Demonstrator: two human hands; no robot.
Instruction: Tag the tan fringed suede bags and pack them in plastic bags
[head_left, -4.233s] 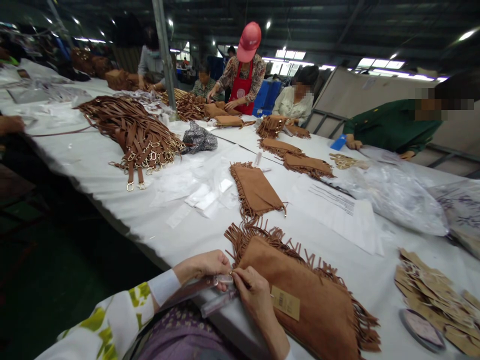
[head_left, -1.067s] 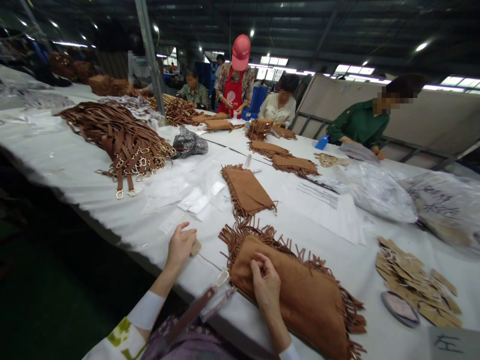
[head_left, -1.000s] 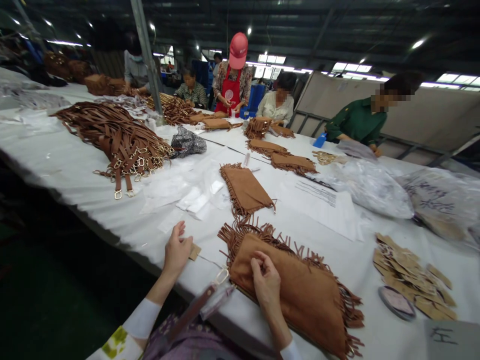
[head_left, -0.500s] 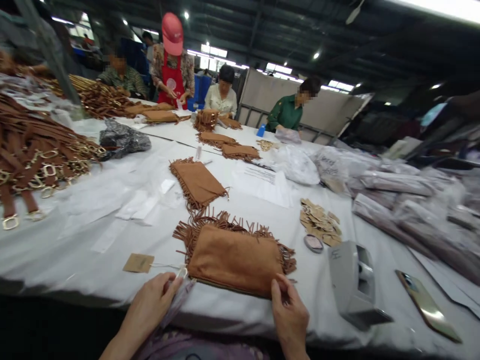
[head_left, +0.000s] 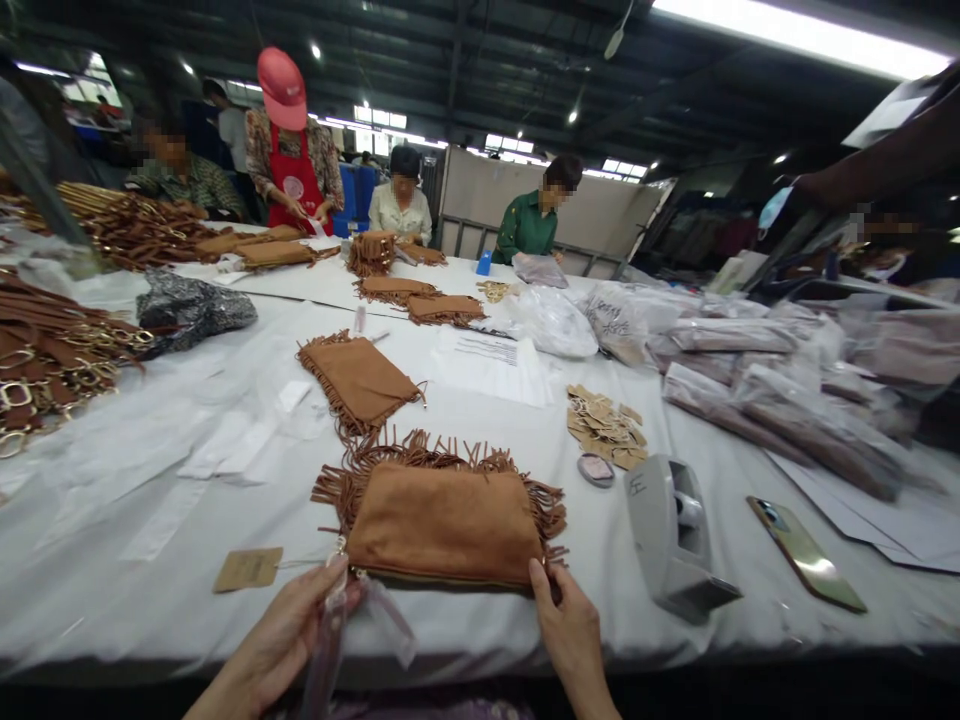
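right fingers [head_left: 570, 588] — from pouch [head_left: 446, 520] middle to corner

- The left hand [head_left: 304, 610] hides part of the wrapped strap [head_left: 324, 650] near the table's [head_left: 480, 635] front edge.
- The right hand [head_left: 568, 612] covers a bit of the brown bag [head_left: 442, 520].
- The strap pile [head_left: 52, 365] is cut off.
- The paper's [head_left: 491, 370] words are too small.

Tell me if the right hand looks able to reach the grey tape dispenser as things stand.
Probably yes: the right hand has only white cloth between it and the grey tape dispenser, though it is at a corner of the brown bag.
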